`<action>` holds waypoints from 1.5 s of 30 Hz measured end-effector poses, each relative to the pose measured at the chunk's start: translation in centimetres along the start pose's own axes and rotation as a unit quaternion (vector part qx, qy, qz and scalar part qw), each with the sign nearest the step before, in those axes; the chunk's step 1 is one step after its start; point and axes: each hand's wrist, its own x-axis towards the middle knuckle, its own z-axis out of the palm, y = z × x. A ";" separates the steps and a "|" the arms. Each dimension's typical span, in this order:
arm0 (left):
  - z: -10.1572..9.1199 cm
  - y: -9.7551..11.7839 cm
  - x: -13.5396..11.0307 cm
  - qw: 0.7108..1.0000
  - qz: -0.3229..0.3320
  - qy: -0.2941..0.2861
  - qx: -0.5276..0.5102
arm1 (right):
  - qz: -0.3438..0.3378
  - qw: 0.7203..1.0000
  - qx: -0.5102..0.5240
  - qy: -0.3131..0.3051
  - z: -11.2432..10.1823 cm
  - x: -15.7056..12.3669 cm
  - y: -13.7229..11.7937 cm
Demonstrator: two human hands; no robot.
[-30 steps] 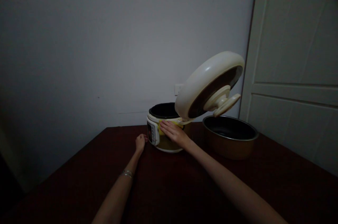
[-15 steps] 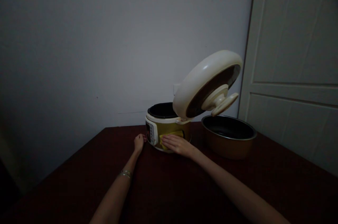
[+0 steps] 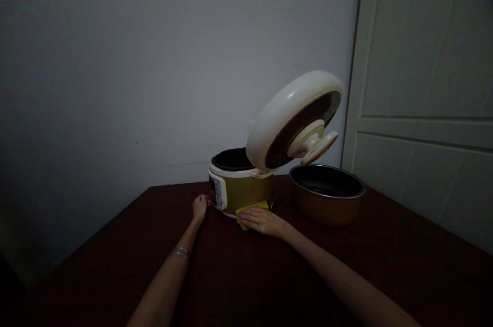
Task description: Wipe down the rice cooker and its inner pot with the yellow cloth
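A gold-and-cream rice cooker (image 3: 246,191) stands on the dark red table, its black opening uncovered. Its cream lid (image 3: 295,111) is tilted up and over to the right. Against the lower front of the cooker, my right hand (image 3: 265,222) presses a folded yellow cloth (image 3: 243,224), fingers stretched over it and pointing left. My left hand (image 3: 200,207) rests on the table beside the cooker's control panel (image 3: 216,192), fingers curled in and close against the cooker's left side; what they hold, if anything, is hidden.
To the right of the cooker sits a wide brown pot (image 3: 327,209) with a dark inside. A pale wall (image 3: 154,60) rises behind the table (image 3: 231,275). A white panelled door (image 3: 419,85) is at the right.
My right hand and the yellow cloth have slid down from the cooker's front side to its bottom edge. My left hand stays beside the cooker. The whole view has shifted slightly.
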 end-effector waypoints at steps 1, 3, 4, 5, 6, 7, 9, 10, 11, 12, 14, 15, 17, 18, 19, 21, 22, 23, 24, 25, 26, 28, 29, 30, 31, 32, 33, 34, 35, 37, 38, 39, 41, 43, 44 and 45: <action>0.0 0.0 0.0 1.000 0.001 0.000 0.001 | -0.005 1.000 -0.003 -0.011 -0.1 -0.6 -0.1; 0.0 -0.1 0.1 1.000 0.001 0.001 0.002 | 0.002 0.999 -0.020 -0.028 -0.8 -0.9 0.1; 0.1 -0.2 0.1 1.000 0.001 0.002 0.002 | 0.011 0.999 -0.033 -0.030 -1.3 -0.7 0.3; 0.1 -0.3 0.2 1.000 0.001 0.003 0.003 | 0.027 0.998 -0.049 -0.027 -1.9 -0.2 0.7; 0.1 -0.4 0.2 1.000 0.000 0.003 0.003 | 0.047 0.996 -0.067 -0.017 -2.6 0.4 1.1; 0.1 -0.5 0.3 1.000 -0.001 0.003 0.004 | 0.070 0.994 -0.085 -0.002 -3.3 1.2 1.5; 0.2 -0.6 0.4 1.000 -0.003 0.002 0.004 | 0.117 0.986 -0.116 0.035 -4.5 2.9 2.3; 0.2 -0.7 0.4 1.000 -0.003 0.001 0.003 | 0.135 0.982 -0.124 0.049 -4.9 3.7 2.6; 0.2 -0.7 0.5 1.000 -0.004 0.001 0.003 | 0.147 0.979 -0.127 0.059 -5.1 4.2 2.8; 0.2 -0.7 0.5 1.000 -0.005 0.002 0.003 | 0.153 0.978 -0.126 0.064 -5.1 4.5 2.8; 0.2 -0.7 0.5 1.000 -0.006 0.002 0.003 | 0.157 0.979 -0.115 0.065 -4.5 4.3 2.5; 0.2 -0.7 0.5 1.000 -0.006 0.001 0.003 | 0.157 0.980 -0.107 0.061 -3.9 3.8 2.2; 0.2 -0.7 0.6 1.000 -0.006 0.000 0.003 | 0.143 0.985 -0.087 0.043 -2.6 2.1 1.5; 0.2 -0.7 0.6 1.000 -0.005 -0.001 0.002 | 0.128 0.989 -0.074 0.029 -2.0 1.0 1.1; 0.2 -0.8 0.6 1.000 -0.005 -0.002 0.002 | 0.112 0.992 -0.060 0.013 -1.4 0.0 0.7; 0.2 -0.8 0.6 1.000 -0.005 -0.003 0.002 | 0.095 0.995 -0.031 -0.017 -0.8 -2.0 0.1; 0.3 -0.9 0.6 1.000 -0.006 -0.003 0.003 | 0.106 0.994 -0.016 -0.025 -0.7 -2.9 -0.1; 0.3 -0.9 0.6 1.000 -0.007 -0.003 0.003 | 0.131 0.991 0.001 -0.025 -0.7 -3.5 -0.2; 0.3 -1.0 0.7 1.000 -0.008 -0.002 0.004 | 0.167 0.986 0.020 -0.013 -0.8 -4.0 -0.2; 0.3 -1.0 0.7 1.000 -0.009 -0.001 0.004 | 0.211 0.976 0.042 0.014 -0.9 -4.3 0.1; 0.3 -1.0 0.7 1.000 -0.011 -0.001 0.005 | 0.268 0.959 0.066 0.058 -1.1 -4.4 0.5; 0.4 -1.1 0.8 1.000 -0.014 0.000 0.006 | 0.396 0.896 0.103 0.172 -1.2 -4.1 2.0; 0.4 -1.1 0.9 1.000 -0.014 0.000 0.007 | 0.453 0.856 0.112 0.224 -1.3 -3.7 3.0; 0.4 -1.1 0.9 1.000 -0.015 0.000 0.008 | 0.501 0.816 0.113 0.266 -1.2 -3.3 4.2; 0.4 -1.1 0.9 1.000 -0.014 0.000 0.009 | 0.530 0.789 0.109 0.290 -1.2 -2.9 5.4; 0.3 -1.0 1.0 1.000 -0.013 -0.001 0.009 | 0.548 0.771 0.106 0.305 -1.0 -2.4 6.6; 0.3 -1.0 0.9 1.000 -0.012 -0.002 0.010 | 0.564 0.756 0.104 0.316 -0.9 -2.0 7.8; 0.3 -1.0 0.9 1.000 -0.011 -0.003 0.010 | 0.579 0.739 0.103 0.327 -0.6 -1.5 8.7; 0.3 -1.0 0.9 1.000 -0.009 -0.004 0.010 | 0.595 0.722 0.103 0.338 -0.3 -1.2 9.4; 0.3 -1.0 0.9 1.000 -0.006 -0.005 0.010 | 0.622 0.689 0.104 0.358 0.6 -0.9 9.7; 0.3 -1.0 0.9 1.000 -0.006 -0.006 0.010 | 0.630 0.677 0.106 0.365 1.2 -0.9 9.4; 0.3 -1.0 1.0 1.000 -0.006 -0.005 0.012 | 0.635 0.669 0.110 0.370 1.8 -1.1 8.9; 0.3 -1.0 1.0 1.000 -0.008 -0.003 0.015 | 0.638 0.662 0.121 0.373 3.1 -1.7 7.3; 0.4 -1.0 1.0 1.000 -0.009 0.000 0.019 | 0.634 0.665 0.134 0.371 4.1 -2.4 5.8; 0.4 -1.0 1.1 1.000 -0.009 0.001 0.020 | 0.630 0.669 0.140 0.368 4.4 -2.7 5.3; 0.4 -1.0 1.1 1.000 -0.009 0.001 0.021 | 0.626 0.674 0.146 0.365 4.5 -2.9 5.0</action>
